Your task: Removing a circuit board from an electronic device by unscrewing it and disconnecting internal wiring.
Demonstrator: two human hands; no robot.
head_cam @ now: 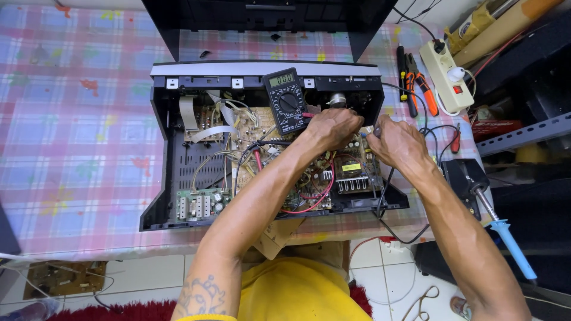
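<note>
Chassis: an open black electronics chassis [156, 196] lies on a table with a pink and blue checked cloth [77, 119], its silver front panel [262, 68] on the far side from the person.
Contents: circuit boards fill it: a tan main board [250, 128] in the middle, a small green board [199, 204] at the near left corner, a board with a finned heat sink [352, 184] at the right, plus grey ribbon cables [189, 113] and red wires [309, 205].
Meter: a dark digital multimeter [286, 100] rests tilted on the far edge of the chassis, long axis running roughly away from the person, display end farthest, dial below it; grey display lit, casing black.
Left hand: the left hand [333, 128] is curled over the right part of the boards, just beside the meter; fingers bent down, what they pinch is hidden.
Right hand: the right hand [395, 139] is close beside the left, fingers closed round a thin dark probe tip, I think; hard to tell.
Beside: a soldering iron with blue handle [511, 241] in a black stand [467, 178], orange-handled pliers [419, 83], a white power strip [446, 74].
</note>
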